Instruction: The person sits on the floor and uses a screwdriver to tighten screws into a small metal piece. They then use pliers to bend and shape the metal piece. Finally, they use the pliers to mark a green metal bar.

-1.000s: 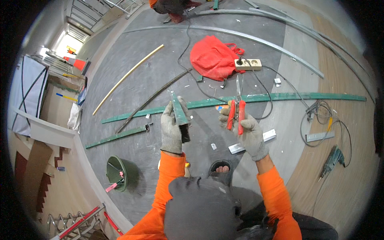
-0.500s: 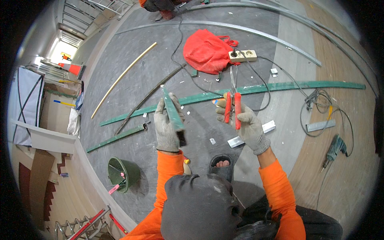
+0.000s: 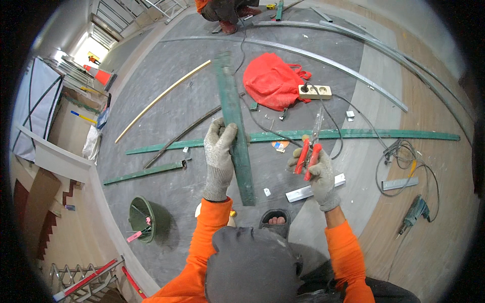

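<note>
My gloved left hand (image 3: 219, 159) is closed round a short green metal channel (image 3: 242, 161), held up off the floor with its far end pointing away from me. In my gloved right hand (image 3: 323, 182) is a pair of tin snips (image 3: 313, 159) with red handles, blades pointing up and away. The snips and the channel are apart. Beyond both hands a long green channel (image 3: 364, 134) lies across the dark floor. Close to my right hand lies a short silver metal piece (image 3: 301, 193), partly hidden by the hand. An orange disc (image 3: 279, 145) rests between the hands.
A red bag (image 3: 270, 81) and a white power strip (image 3: 307, 92) lie ahead, with cords trailing right. On the right is a green drill (image 3: 416, 212); at left stands a dark green bucket (image 3: 157, 219). Another person (image 3: 226, 12) crouches at the far edge. Long silver profiles (image 3: 323, 56) cross behind.
The green channel has swung from tilted toward me to pointing away, showing its long flat side. My right hand with the snips has moved slightly right and nearer. The view has shifted.
</note>
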`<state>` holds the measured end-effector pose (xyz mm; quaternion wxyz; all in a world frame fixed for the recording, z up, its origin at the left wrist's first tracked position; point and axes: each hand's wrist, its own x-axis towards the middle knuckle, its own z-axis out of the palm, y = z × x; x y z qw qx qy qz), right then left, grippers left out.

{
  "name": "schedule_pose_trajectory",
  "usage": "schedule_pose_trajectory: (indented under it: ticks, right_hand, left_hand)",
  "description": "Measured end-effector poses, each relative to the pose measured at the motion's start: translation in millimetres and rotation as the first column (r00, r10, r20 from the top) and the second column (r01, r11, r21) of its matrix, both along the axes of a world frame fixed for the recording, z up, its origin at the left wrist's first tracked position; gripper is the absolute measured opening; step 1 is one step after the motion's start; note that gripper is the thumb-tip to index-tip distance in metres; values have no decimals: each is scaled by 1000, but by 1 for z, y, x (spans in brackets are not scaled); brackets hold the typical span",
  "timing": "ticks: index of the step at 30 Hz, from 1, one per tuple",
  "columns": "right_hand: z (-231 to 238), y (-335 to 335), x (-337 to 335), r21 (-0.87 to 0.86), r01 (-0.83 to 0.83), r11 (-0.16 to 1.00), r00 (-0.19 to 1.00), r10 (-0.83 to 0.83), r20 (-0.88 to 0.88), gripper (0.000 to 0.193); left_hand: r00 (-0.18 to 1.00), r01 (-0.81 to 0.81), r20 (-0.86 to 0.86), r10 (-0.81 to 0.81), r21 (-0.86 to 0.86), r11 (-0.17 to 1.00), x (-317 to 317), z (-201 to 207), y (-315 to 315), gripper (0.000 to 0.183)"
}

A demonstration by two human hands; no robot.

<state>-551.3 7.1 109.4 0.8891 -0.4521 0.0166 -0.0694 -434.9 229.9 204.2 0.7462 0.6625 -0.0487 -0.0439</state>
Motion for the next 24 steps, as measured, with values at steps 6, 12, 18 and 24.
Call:
schedule_pose_trajectory:
  ticks: [6,12,18,24]
  right_hand:
    - [14,15,-3,-158,-5,987,967,-36,-253,42]
    - [31,17,-6,-707,-59,705,987,-63,-145,45]
    - [72,19,-12,-892,-7,452,989,-127,-72,44]
    - [86,16,-16,-964,26,265,993,-122,-7,39]
  left_hand:
    - [983,174,-55,-176,-42,984,-6,-6,-6,36]
    - [982,180,-51,-184,-76,981,-10,-1,-6,35]
    - [983,184,-19,-183,61,981,-17,10,-10,39]
    - [983,185,-15,-184,94,978,-20,16,-10,39]
